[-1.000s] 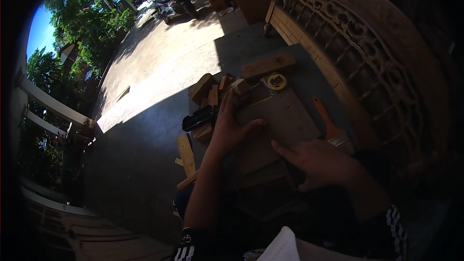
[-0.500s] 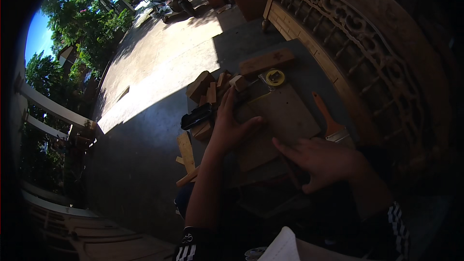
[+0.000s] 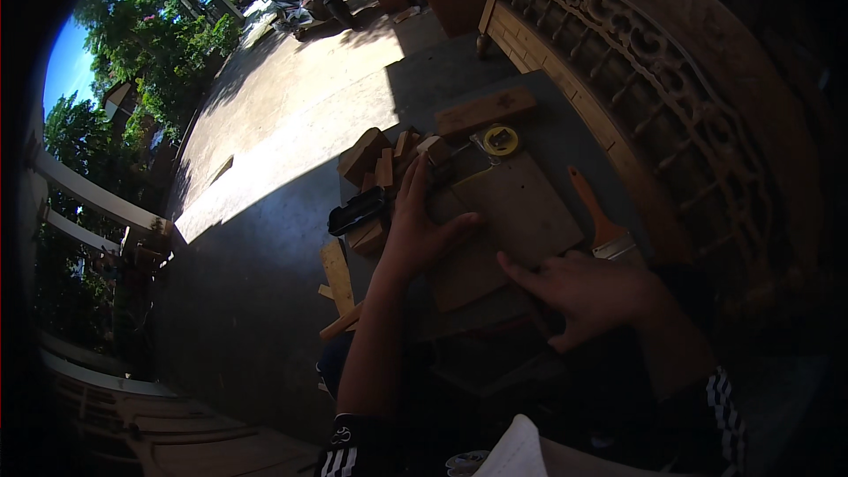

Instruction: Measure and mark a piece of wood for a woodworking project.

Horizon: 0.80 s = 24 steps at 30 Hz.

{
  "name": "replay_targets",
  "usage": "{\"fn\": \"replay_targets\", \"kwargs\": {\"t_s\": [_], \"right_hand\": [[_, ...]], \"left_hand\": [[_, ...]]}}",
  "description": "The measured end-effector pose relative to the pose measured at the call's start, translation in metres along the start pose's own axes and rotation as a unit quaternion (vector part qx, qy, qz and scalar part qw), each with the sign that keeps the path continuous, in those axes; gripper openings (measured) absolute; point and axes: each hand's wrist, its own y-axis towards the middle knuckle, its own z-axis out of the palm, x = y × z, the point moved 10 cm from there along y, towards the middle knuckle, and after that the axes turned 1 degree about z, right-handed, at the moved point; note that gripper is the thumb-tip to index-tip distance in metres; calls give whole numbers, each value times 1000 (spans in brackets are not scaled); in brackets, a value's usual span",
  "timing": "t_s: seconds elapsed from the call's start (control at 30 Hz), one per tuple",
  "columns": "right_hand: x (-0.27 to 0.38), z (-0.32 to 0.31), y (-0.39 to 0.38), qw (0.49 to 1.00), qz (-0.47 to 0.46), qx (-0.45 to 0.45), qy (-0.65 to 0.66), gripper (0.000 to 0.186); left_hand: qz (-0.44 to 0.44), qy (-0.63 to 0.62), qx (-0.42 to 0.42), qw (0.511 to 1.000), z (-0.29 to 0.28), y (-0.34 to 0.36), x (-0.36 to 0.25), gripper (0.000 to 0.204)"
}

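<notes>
My left hand (image 3: 420,234) lies along the left side of a flat brown wooden board (image 3: 526,208), fingers stretched forward and thumb spread over the wood. On the board's near right side is my right hand (image 3: 587,296), index finger extended onto the surface and thumb held apart below. Shadow makes the space under that hand hard to read. A second board piece (image 3: 465,276) seems to lie between the hands. Beyond the boards sits a yellow tape measure (image 3: 500,142). Beside my left wrist is a black elongated object (image 3: 358,210) whose kind I cannot make out.
Wood offcuts (image 3: 364,155) are heaped on the grey work surface (image 3: 552,110) at left, with a thick wooden block (image 3: 486,112) behind. A paintbrush (image 3: 594,209) with an orange handle lies to the right, near a carved wooden bench (image 3: 609,128). Wood strips (image 3: 337,278) stick out at left.
</notes>
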Motion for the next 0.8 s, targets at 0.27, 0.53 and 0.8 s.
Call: {"fn": "replay_targets", "kwargs": {"t_s": [0.27,0.53,0.8], "right_hand": [[0,-7,1,999,-8,-42,5,120],[-2,-11,3,999,0,-22,45,120],[1,-5,3,998,24,0,53,122]], "left_hand": [[7,-23,4,1000,2,1,-2,118],[-1,-20,6,1000,1,2,4,119],[7,0,3,1000,1,0,2,120]]}}
